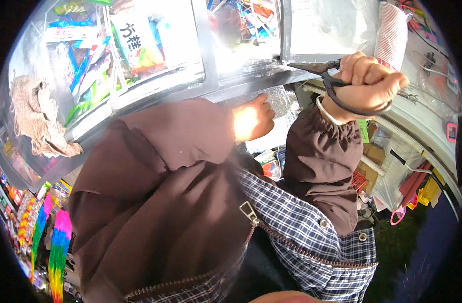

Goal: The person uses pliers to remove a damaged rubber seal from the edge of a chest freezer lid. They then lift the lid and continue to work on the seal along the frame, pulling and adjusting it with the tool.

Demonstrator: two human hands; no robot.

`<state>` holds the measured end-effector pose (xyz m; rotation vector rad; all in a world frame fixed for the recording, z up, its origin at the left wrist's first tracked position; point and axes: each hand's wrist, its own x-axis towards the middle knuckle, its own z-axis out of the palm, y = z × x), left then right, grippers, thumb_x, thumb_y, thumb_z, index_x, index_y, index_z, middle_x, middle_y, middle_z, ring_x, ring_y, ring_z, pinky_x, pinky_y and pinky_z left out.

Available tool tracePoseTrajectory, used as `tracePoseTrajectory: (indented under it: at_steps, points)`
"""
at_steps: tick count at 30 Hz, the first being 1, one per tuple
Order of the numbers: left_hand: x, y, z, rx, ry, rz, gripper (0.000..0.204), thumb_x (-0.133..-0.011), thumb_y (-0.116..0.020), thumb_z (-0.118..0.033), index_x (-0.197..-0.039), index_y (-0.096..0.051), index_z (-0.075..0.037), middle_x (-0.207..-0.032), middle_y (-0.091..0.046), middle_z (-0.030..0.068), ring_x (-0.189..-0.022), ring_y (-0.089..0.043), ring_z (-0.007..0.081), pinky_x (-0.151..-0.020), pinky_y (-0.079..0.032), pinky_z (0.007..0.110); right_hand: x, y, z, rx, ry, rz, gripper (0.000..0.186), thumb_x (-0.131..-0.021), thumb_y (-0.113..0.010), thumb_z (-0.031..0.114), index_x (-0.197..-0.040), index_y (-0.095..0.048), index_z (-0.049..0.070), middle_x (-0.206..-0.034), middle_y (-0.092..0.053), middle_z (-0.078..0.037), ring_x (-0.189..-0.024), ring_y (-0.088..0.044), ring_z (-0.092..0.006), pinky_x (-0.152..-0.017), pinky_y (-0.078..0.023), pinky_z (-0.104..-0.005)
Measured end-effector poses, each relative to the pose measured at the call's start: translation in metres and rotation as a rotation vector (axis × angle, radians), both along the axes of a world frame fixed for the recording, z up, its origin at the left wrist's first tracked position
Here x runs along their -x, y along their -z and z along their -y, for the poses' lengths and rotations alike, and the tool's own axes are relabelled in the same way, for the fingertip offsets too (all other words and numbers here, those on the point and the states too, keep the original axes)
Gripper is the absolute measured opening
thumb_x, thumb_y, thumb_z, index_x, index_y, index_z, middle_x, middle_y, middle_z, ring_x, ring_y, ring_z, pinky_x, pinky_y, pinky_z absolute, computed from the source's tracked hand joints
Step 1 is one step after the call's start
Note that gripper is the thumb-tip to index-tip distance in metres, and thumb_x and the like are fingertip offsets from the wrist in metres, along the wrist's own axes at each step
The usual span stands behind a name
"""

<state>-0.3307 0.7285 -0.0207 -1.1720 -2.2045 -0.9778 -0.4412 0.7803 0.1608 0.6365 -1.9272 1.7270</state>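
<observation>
My right hand (365,83) grips pliers (317,68) with dark handles, their pointed jaws beside the grey frame (286,58) of a glass-topped case. Lower and to the left, my left hand (253,118) has its fingers curled by a shiny clear sheet (279,103) under the frame; whatever it may hold is hidden. Brown jacket sleeves cover both forearms.
Snack packets (79,60) fill the case. A beige cloth (36,111) lies at left, above rainbow-coloured strands (59,247). At top right stand stacked cups (390,35) beside cables. An open shelf with cardboard (372,171) and bags sits below, right of me.
</observation>
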Motion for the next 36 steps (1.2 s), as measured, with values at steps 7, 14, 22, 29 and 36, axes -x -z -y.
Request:
tracePoseTrajectory:
  at_steps: [7,14,22,29,36]
  points:
    - [-0.03,0.005,0.003,0.067,0.087,-0.086,0.008,-0.056,-0.059,-0.02,-0.057,-0.055,-0.012,-0.06,-0.051,0.0003,-0.062,-0.052,0.0173,-0.069,-0.038,0.032,-0.017,0.021,0.019,-0.006,0.075,0.045,0.056,-0.097,-0.041,0.042,-0.051,-0.031,0.012,-0.041,-0.028,0.002,-0.033,-0.028,-0.0088,-0.032,-0.022,-0.0232]
    - [-0.044,0.006,0.021,-0.004,0.163,-0.013,0.009,-0.058,-0.061,-0.019,-0.06,-0.056,-0.012,-0.063,-0.053,0.0011,-0.062,-0.055,0.0183,-0.062,-0.042,0.031,-0.026,0.006,0.034,0.15,-0.233,0.011,0.054,-0.098,-0.035,0.042,-0.052,-0.035,0.012,-0.042,-0.029,0.002,-0.034,-0.029,-0.0087,-0.031,-0.024,-0.0221]
    - [-0.038,0.006,0.024,-0.029,0.148,0.017,0.008,-0.06,-0.061,-0.017,-0.062,-0.057,-0.01,-0.066,-0.055,0.0025,-0.061,-0.057,0.0193,-0.056,-0.045,0.031,-0.026,0.028,0.029,0.172,-0.138,-0.083,0.049,-0.098,-0.037,0.037,-0.057,-0.035,0.01,-0.043,-0.029,0.001,-0.034,-0.031,-0.0102,-0.032,-0.027,-0.0242]
    - [-0.037,0.006,0.023,-0.014,0.171,0.07,0.008,-0.06,-0.062,-0.016,-0.063,-0.058,-0.01,-0.067,-0.056,0.0036,-0.063,-0.059,0.0207,-0.055,-0.046,0.033,-0.025,0.027,0.038,-0.084,0.105,-0.048,0.049,-0.096,-0.043,0.039,-0.058,-0.039,0.008,-0.043,-0.033,0.0,-0.035,-0.031,-0.0098,-0.033,-0.023,-0.0247]
    - [-0.041,0.011,0.019,-0.06,0.113,0.049,0.008,-0.059,-0.062,-0.016,-0.061,-0.057,-0.009,-0.066,-0.056,0.0049,-0.06,-0.058,0.0213,-0.052,-0.047,0.033,-0.025,0.034,0.032,-0.275,-0.108,-0.029,0.048,-0.096,-0.04,0.039,-0.059,-0.038,0.009,-0.044,-0.031,0.001,-0.036,-0.032,-0.0095,-0.033,-0.024,-0.024]
